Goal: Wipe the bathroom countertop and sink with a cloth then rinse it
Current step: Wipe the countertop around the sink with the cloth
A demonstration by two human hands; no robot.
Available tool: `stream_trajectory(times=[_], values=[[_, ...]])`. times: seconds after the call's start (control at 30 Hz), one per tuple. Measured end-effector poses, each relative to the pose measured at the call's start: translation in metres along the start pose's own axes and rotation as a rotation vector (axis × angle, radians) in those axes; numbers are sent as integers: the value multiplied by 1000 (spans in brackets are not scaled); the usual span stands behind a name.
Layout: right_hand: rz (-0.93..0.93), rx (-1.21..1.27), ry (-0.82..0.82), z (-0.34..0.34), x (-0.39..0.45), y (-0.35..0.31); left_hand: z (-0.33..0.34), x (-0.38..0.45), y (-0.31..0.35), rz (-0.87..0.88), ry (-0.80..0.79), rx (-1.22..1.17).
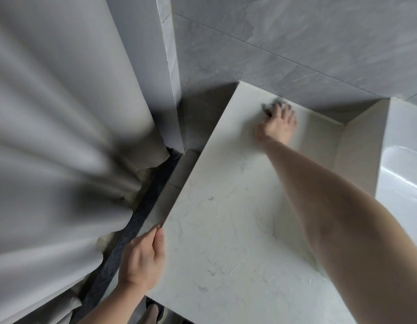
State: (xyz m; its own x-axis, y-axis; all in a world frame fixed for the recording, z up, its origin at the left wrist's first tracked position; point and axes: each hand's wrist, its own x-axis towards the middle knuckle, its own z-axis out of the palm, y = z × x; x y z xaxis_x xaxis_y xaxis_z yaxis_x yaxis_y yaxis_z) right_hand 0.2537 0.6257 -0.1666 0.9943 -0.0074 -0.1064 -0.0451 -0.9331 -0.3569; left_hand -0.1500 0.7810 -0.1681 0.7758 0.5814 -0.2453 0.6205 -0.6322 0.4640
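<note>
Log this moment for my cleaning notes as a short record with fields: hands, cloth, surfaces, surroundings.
right hand: right hand presses the cloth at the countertop's far edge, blurred
left hand: left hand grips the countertop's left edge
cloth: grey cloth, mostly under the fingers
countertop: pale marbled countertop
sink: white sink at the right
surroundings: grey curtain left, grey tiled wall behind

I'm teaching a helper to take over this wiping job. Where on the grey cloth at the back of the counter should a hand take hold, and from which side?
Come from above and the near side, as the right hand does. The cloth lies bunched low on the countertop close to the tiled wall, so there is little room behind it. Press the fingers over its top. The blur hides its exact folds.
</note>
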Motion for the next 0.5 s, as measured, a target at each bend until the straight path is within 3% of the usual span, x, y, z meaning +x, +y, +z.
stream_trajectory(times=[0.17,0.27,0.4,0.5], values=[[-347,104,-103,29,-32,-96,2,1,-1,4,30,-22],[-463,203,-200,25,-53,-119,1,-1,2,12,45,-27],[-482,346,-50,17,-37,-72,0,-1,2,3,40,-21],[-293,336,82,-2,1,3,-1,-1,4,3,39,-22]])
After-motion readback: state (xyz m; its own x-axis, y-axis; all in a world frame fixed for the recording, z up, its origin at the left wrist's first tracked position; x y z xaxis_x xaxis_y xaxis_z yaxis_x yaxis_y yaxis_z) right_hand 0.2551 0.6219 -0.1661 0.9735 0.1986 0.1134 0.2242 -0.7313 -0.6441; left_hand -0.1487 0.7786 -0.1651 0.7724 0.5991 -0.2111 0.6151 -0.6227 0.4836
